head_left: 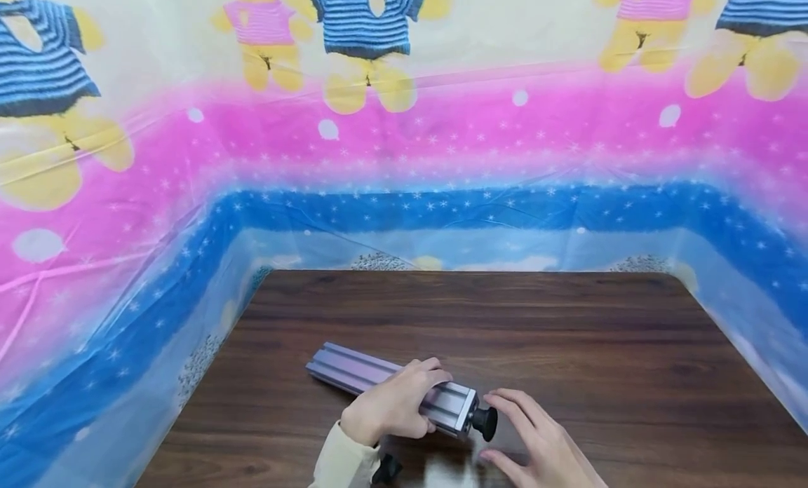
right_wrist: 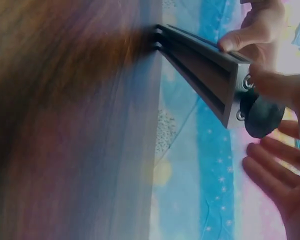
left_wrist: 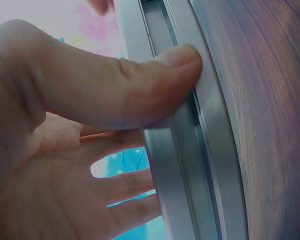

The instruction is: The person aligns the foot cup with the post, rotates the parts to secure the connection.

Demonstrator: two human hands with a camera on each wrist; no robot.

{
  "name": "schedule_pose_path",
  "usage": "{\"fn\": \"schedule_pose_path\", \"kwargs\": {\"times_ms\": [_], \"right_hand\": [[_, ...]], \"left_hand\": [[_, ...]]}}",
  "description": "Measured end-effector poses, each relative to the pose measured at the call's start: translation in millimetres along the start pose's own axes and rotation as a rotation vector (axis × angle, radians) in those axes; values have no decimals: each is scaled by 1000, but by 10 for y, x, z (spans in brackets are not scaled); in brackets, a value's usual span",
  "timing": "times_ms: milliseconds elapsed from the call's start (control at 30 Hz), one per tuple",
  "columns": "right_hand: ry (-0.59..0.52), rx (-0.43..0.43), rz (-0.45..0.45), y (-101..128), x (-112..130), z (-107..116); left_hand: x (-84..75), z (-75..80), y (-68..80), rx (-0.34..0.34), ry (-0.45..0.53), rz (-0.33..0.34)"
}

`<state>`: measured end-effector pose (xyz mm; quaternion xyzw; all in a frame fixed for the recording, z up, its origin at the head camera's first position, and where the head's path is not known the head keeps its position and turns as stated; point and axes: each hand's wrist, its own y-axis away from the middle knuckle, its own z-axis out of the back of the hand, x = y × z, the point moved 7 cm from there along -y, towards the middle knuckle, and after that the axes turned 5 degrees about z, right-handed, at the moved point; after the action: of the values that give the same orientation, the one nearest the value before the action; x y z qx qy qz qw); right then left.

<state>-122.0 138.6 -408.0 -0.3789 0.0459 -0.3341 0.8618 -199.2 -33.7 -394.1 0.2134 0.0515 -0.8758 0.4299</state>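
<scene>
Two hands are at work near the front edge of a dark wooden table [head_left: 568,348]. Between them lies a silver metal bar [head_left: 379,379] with grooves running along its sides, lying flat and slanting from the upper left down towards the right.

Her or his left hand [head_left: 394,404] is wrapped over the near end of the bar, fingers curled across the top and gripping it. From the left wrist view the thumb [left_wrist: 155,85] presses flat against the grooved side of the bar [left_wrist: 190,165], its tip lying in the slot, while the other fingers reach around the far side. A pale cream sleeve [head_left: 344,463] covers the wrist.

On the bar's right end sits a black knob [head_left: 485,423], sticking out from the end plate. The right hand [head_left: 536,442] is just beside it, held loosely open with fingers nearly straight and spread. Its index fingertip is at the knob; whether it touches or only hovers close I cannot tell. In the right wrist view the knob [right_wrist: 262,116] shows as a dark rounded lump at the bar's end plate [right_wrist: 240,97], with the open fingers [right_wrist: 275,175] below it, holding nothing.

Bright plastic sheeting [head_left: 404,158] with pink and blue bands and teddy bears walls in the table.
</scene>
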Motion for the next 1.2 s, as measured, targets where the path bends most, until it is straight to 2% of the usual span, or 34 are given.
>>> {"fn": "schedule_pose_path", "kwargs": {"times_ms": [100, 233, 400, 600, 767, 867, 1067, 1200], "right_hand": [[-3, -38, 86, -29, 41, 6], [1, -90, 140, -56, 57, 25], [-14, -115, 113, -55, 37, 39], [-23, -57, 34, -42, 7, -2], [5, -32, -16, -20, -7, 17], [17, -28, 1, -15, 5, 32], [-1, -73, 123, -39, 80, 47], [-5, -93, 131, -40, 88, 48]], "left_hand": [[13, -2, -1, 10, 9, 13], [12, 14, -13, 7, 10, 9], [15, 27, -3, 5, 9, 5], [33, 25, 47, -7, 30, 22], [12, 22, 35, -7, 10, 7], [2, 25, 21, -3, 3, 4], [13, -1, 20, 22, 22, 28], [15, -9, 27, 20, 15, 32]]}}
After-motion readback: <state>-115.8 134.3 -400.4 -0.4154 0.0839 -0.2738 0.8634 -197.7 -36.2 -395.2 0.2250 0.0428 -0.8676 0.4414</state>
